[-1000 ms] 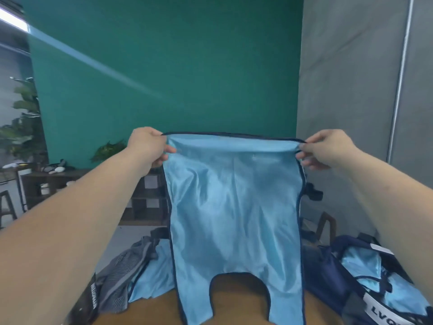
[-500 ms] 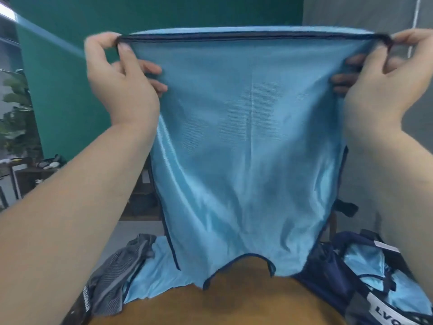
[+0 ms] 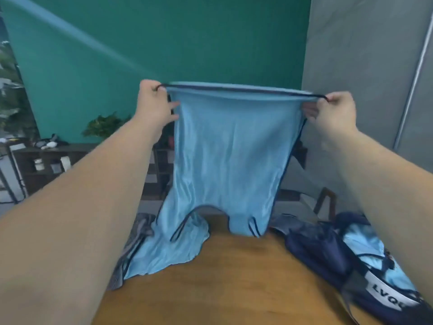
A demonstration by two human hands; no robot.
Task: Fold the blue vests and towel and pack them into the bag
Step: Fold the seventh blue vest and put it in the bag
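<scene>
With the left hand (image 3: 153, 106) and right hand (image 3: 332, 111) pinching the hem corners of the blue vest (image 3: 232, 156), keep the hem taut and level, then lower the vest flat onto the table (image 3: 234, 285).

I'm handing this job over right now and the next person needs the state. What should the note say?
Hands: left hand and right hand each pinch a top corner of a blue vest, held up spread, straps hanging toward the table.
Things: second vest and grey towel lie unfolded on the left; bag lies open on the right, blue cloth inside.
Done: apparently one piece packed.
Left: fold the held vest, second vest and towel; pack them.
</scene>
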